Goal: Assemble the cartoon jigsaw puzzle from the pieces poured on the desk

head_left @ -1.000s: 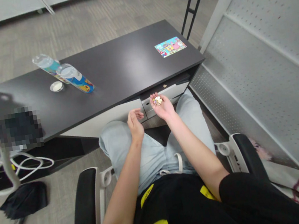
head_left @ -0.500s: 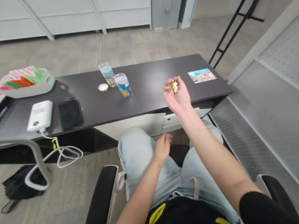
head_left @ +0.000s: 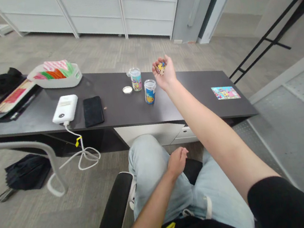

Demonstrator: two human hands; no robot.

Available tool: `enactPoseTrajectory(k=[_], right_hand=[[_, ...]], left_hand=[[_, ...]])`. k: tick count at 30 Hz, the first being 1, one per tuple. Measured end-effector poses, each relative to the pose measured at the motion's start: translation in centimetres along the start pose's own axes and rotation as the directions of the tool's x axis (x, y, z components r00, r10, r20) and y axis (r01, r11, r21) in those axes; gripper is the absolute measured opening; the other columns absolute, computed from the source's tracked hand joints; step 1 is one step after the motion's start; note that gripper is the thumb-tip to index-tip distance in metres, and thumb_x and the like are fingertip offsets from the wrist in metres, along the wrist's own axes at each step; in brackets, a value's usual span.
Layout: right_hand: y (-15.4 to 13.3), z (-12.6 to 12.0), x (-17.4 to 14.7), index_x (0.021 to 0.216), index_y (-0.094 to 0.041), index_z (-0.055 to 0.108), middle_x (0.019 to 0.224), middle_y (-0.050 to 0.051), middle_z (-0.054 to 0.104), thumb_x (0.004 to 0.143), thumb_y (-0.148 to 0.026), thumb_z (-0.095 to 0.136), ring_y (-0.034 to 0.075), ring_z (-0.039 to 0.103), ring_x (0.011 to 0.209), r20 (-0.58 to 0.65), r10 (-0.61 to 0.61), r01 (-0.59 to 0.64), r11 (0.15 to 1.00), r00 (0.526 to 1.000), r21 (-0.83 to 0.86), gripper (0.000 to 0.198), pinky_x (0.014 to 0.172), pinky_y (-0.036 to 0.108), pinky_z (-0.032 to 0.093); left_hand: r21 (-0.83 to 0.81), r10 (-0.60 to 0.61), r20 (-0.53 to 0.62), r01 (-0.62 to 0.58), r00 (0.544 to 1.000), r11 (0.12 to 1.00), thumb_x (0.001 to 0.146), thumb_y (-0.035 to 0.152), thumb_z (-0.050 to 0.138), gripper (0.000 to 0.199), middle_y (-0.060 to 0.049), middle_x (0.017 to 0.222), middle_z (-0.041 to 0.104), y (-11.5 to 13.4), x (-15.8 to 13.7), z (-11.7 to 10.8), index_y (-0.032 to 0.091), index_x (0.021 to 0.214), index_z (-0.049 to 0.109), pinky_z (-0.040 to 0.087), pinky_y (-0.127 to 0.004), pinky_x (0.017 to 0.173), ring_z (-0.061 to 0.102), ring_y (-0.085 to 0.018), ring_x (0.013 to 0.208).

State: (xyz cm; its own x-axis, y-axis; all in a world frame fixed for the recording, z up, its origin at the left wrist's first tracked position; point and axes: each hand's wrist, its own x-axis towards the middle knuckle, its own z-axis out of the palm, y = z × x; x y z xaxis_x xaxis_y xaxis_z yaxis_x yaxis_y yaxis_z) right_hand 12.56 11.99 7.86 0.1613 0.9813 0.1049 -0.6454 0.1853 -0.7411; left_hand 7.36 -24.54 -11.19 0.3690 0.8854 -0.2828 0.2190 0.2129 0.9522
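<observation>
Moved since the earlier frame: our right hand (head_left: 165, 74), with its load, is farther out over the dark desk (head_left: 123, 114) and closer to the cans; our left hand (head_left: 177, 161) stays low by the lap.
Desk, left side: we see a white basket (head_left: 58, 83) at the far edge, then a white power bank (head_left: 65, 108) and a black phone (head_left: 93, 111) nearer to us.
Lid and cans: a round lid (head_left: 127, 90) lies just beside the far can (head_left: 136, 82); the near can (head_left: 150, 95) stands upright to its right. We judge both cans light and smooth, a little slippery, best held round the sides.
Left hand: its fingers curl loosely near our knees, palm turned away, so we cannot tell whether it holds anything.
Right hand: it is cupped, palm up, fingers curled around a loose heap, to the far right of the near can.
Small pieces (head_left: 160, 68): they sit in that cupped palm. We judge them light, thin and stiff, easily spilled if the palm tips; we would pinch each by its edges.
Desk, right side: a cartoon card (head_left: 226, 93) lies flat, well apart from our hands.
</observation>
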Motion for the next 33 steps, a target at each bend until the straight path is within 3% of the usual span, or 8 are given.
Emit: enactPoseTrajectory(k=[4, 10, 17, 23, 27, 33], right_hand=[[0.9, 0.9, 0.2, 0.101, -0.029, 0.066, 0.088, -0.004, 0.070, 0.125, -0.078, 0.068, 0.017, 0.080, 0.091, -0.098, 0.002, 0.004, 0.998, 0.995, 0.059, 0.054, 0.084, 0.030, 0.069], [1.3, 1.0, 0.4, 0.102, -0.030, 0.068, 0.084, -0.005, 0.069, 0.125, -0.083, 0.063, 0.018, 0.080, 0.085, -0.093, 0.002, -0.002, 1.000, 0.996, -0.007, 0.058, 0.082, 0.030, 0.069], [0.9, 0.6, 0.2, 0.101, -0.029, 0.068, 0.082, -0.005, 0.071, 0.123, -0.090, 0.065, 0.016, 0.081, 0.083, -0.049, -0.042, 0.038, 0.996, 0.998, -0.075, 0.065, 0.077, 0.027, 0.068], [0.6, 0.7, -0.3, 0.102, -0.028, 0.071, 0.086, -0.003, 0.073, 0.126, -0.087, 0.062, 0.018, 0.082, 0.088, -0.123, -0.011, 0.010, 1.000, 0.992, -0.012, 0.064, 0.081, 0.029, 0.068], [0.5, 0.7, -0.4, 0.104, -0.029, 0.070, 0.087, -0.002, 0.074, 0.121, -0.097, 0.060, 0.020, 0.084, 0.094, -0.064, -0.004, -0.001, 0.997, 0.998, -0.071, 0.072, 0.085, 0.032, 0.069], [-0.6, 1.1, -1.1, 0.112, -0.029, 0.072, 0.105, 0.006, 0.086, 0.108, -0.121, 0.047, 0.033, 0.090, 0.129, 0.109, 0.017, 0.020, 0.943, 0.994, -0.332, 0.095, 0.107, 0.046, 0.074]], left_hand=[[-0.025, -0.002, -0.005, 0.002, 1.000, 1.000, 0.106, 0.079, 0.046, 0.047, -0.012, 0.098, 0.082, 0.1, 0.0, 0.0, 0.044, 0.085, 0.069, 0.066, -0.075, 0.116, 0.090, -0.048, 0.115], [-0.068, 0.018, -0.025, -0.020, 1.000, 0.997, 0.104, 0.074, 0.051, 0.044, -0.013, 0.094, 0.080, 0.2, 0.0, -0.2, 0.043, 0.081, 0.072, 0.069, -0.075, 0.103, 0.090, -0.048, 0.110], [-0.069, 0.007, 0.005, -0.007, 1.000, 0.998, 0.112, 0.078, 0.047, 0.045, -0.010, 0.098, 0.083, -1.1, 0.3, 0.3, 0.045, 0.093, 0.072, 0.064, -0.074, 0.118, 0.089, -0.048, 0.117], [-0.053, -0.004, 0.020, 0.005, 1.000, 0.999, 0.114, 0.080, 0.045, 0.047, -0.010, 0.098, 0.084, -1.8, 0.3, 0.3, 0.046, 0.100, 0.074, 0.064, -0.072, 0.119, 0.090, -0.047, 0.118], [-0.036, -0.005, 0.011, 0.005, 1.000, 0.999, 0.114, 0.079, 0.044, 0.049, -0.009, 0.098, 0.085, -2.0, 0.4, 0.4, 0.045, 0.100, 0.075, 0.065, -0.071, 0.119, 0.090, -0.047, 0.119], [0.011, -0.015, 0.005, 0.015, 1.000, 1.000, 0.110, 0.072, 0.045, 0.047, -0.007, 0.095, 0.087, -2.6, 1.0, 0.8, 0.043, 0.099, 0.080, 0.070, -0.066, 0.112, 0.090, -0.043, 0.112]])
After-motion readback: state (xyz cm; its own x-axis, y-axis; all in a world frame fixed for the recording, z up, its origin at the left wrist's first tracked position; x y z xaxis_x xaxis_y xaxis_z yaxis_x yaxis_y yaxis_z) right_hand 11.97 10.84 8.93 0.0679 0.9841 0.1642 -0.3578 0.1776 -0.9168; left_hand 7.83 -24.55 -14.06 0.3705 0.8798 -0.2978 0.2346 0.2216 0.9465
